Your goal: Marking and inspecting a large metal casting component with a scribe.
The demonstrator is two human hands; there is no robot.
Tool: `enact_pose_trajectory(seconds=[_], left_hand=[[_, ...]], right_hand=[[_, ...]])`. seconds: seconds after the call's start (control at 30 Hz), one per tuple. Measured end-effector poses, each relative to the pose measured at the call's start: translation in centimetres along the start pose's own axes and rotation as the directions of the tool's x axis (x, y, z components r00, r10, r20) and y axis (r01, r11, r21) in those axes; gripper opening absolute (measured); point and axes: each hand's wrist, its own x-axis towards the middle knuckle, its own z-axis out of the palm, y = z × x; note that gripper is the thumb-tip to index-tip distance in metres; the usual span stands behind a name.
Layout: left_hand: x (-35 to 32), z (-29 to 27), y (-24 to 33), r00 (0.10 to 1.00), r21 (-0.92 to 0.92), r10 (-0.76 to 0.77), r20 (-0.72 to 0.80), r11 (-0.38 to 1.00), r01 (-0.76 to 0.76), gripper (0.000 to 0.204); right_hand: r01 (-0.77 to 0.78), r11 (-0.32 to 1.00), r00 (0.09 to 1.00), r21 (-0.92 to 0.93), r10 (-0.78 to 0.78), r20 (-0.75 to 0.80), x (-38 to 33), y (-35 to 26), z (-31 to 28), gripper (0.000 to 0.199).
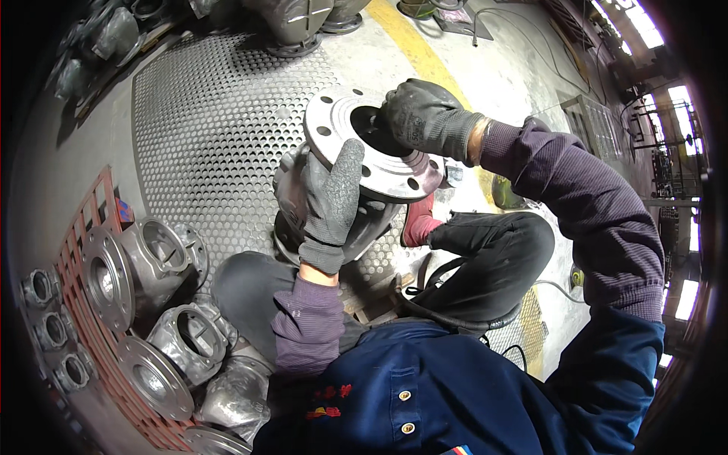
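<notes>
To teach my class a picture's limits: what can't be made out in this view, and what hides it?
All in the head view:
- Fingertips of the gloved right hand: hidden by the hand itself and the dark bore; whether they hold anything can't be told.
- Body of the flanged casting: partly covered by its flange and the gloved left hand.
- Upright casting: cut off by the top edge.

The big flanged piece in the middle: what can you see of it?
The flanged piece, grey and metallic, has a bright, round, tilted face with holes around a dark opening, above a darker body. The left grip holds its rim; the right grip reaches into the opening. Its base is partly hidden.
</notes>
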Motion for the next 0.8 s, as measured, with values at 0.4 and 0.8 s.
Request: enact_pose_trajectory(seconds=[0.4, 0.8], left_hand=[[0.5, 0.0, 0.6, 0.992, 0.127, -0.121, -0.032, 0.984, 0.124, 0.028], [0.5, -0.3, 0.6, 0.905, -0.165, -0.426, -0.019, 0.894, 0.417, 0.035]], right_hand=[[-0.106, 0.894, 0.940, -0.435, 0.233, 0.250, -1.5, -4.8, -8.3, 0.023], [-0.734, 0.678, 0.679, 0.043, 0.733, 0.043, -28.0, 4.9, 13.5, 0.025]])
